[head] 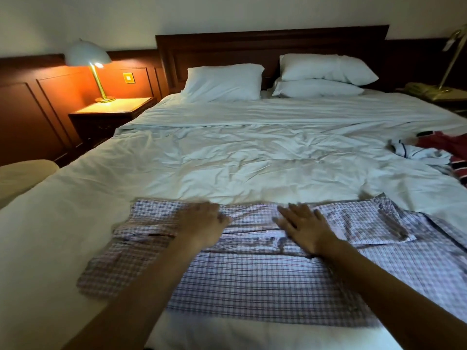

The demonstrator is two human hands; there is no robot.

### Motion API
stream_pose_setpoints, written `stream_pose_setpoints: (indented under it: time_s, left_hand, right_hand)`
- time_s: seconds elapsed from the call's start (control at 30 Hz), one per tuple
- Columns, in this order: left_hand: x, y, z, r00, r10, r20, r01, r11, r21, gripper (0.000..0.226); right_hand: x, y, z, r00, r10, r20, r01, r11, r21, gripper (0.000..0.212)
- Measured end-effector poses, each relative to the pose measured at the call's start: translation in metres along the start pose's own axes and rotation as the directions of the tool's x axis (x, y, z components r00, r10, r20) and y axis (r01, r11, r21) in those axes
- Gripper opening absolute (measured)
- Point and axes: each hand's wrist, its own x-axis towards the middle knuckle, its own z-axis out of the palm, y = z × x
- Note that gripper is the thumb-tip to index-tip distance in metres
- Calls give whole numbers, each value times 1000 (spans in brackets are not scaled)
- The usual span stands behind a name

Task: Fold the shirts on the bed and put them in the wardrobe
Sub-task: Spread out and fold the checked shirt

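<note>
A pink-and-blue checked shirt (252,281) lies spread flat across the near end of the white bed (227,152), its collar end to the right and a sleeve folded over to the left. My left hand (202,223) rests on the shirt's far edge with its fingers bent down onto the cloth. My right hand (305,226) lies flat on the shirt with fingers spread, a hand's width to the right of the left one. More shirts, white and red (439,152), lie crumpled at the bed's right edge.
Three white pillows (225,82) lean against a dark wooden headboard (273,44). A lit lamp (88,61) stands on the left nightstand (111,109). A brass lamp and telephone (427,90) sit on the right nightstand. A beige seat (22,175) is at left.
</note>
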Motion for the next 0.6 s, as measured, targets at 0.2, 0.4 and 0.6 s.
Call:
stream_pose_setpoints:
  time_s: [0.2, 0.4, 0.6]
  left_hand:
    - [19, 85, 27, 946, 242, 216, -220, 968, -123, 56]
    - [35, 24, 26, 912, 168, 375, -117, 981, -155, 69]
    - [27, -104, 18, 912, 45, 407, -82, 994, 72, 64]
  right_hand:
    - [6, 17, 17, 993, 50, -106, 72, 452, 889, 32]
    - [-1, 20, 22, 999, 2, -52, 13, 958, 285, 53]
    - [-3, 24, 22, 995, -98, -11, 97, 948, 304, 61]
